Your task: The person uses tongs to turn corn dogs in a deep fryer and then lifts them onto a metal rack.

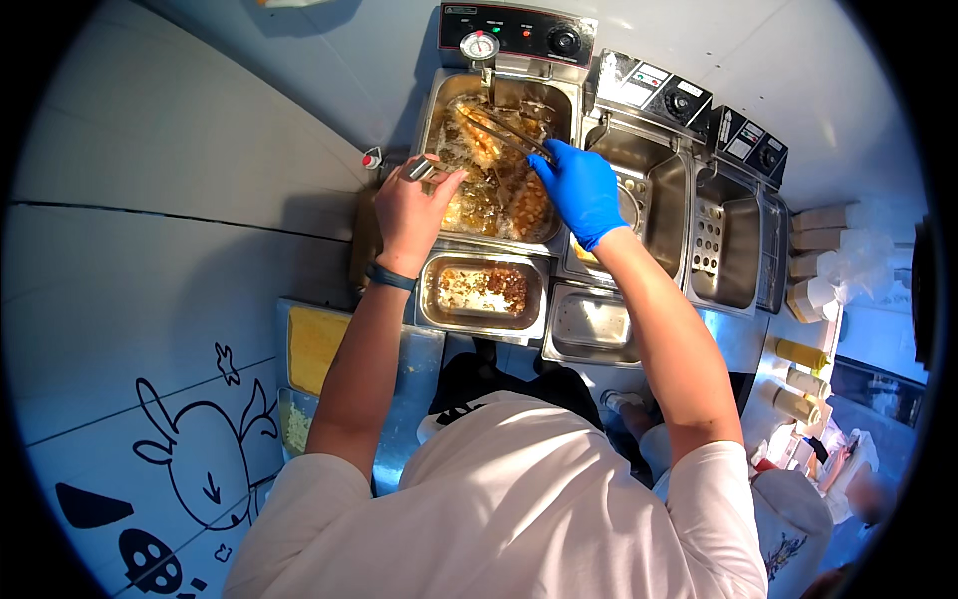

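Note:
My left hand, bare with a dark band at the wrist, pinches a small metal utensil over the left rim of a deep fryer. What kind of utensil it is, I cannot tell. In a blue glove, my right hand grips metal tongs, whose tips reach a battered, golden piece of food in the bubbling oil. Another browned, lumpy piece floats near the fryer's right side. A dial thermometer is fixed at the back of the fryer.
Two smaller fryers stand at right. Before the big fryer are a steel pan with fried crumbs and another steel pan. A yellow-filled tray lies left. Sauce bottles and a person are at right.

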Demonstrator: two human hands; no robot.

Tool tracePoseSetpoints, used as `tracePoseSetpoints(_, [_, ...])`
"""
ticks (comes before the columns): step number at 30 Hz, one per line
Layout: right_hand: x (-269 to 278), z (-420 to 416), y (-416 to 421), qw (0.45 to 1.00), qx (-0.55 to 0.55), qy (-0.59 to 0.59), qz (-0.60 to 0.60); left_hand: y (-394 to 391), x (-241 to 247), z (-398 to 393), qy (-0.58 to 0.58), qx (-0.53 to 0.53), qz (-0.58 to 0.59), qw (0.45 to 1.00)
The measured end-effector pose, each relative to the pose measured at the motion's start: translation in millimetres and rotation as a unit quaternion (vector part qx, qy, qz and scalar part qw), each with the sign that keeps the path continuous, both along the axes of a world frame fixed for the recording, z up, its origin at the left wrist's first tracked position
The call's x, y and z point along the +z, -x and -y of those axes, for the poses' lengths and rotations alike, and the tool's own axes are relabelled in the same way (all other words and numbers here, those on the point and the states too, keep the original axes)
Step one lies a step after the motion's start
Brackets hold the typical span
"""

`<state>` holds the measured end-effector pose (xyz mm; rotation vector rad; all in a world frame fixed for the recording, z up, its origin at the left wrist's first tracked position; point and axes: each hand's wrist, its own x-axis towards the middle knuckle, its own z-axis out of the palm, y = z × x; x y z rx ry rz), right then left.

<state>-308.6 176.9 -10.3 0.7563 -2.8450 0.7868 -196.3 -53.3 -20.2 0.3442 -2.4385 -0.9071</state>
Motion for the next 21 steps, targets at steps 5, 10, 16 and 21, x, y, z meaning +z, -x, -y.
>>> tracePoseSetpoints(5, [1, 2, 1, 1.0, -0.001, -0.011, -0.006, 0, -1, 2, 0.001, 0.002, 0.007, 1.0])
tracePoseSetpoints(10, [-3, -2, 5, 1.0, -0.001, -0.001, -0.014, -1, 1, 1, -0.012, 0.006, 0.016, 1.0])
tracePoseSetpoints(16, [1, -8, 4, 0.997, -0.022, 0.067, 0.006, -1, 3, 0, -0.019, 0.004, 0.013, 1.0])
tracePoseSetpoints(21, [4, -15, 6, 0.994, -0.034, 0.082, 0.055, 0, 0, 1, -0.014, 0.0, 0.013, 1.0])
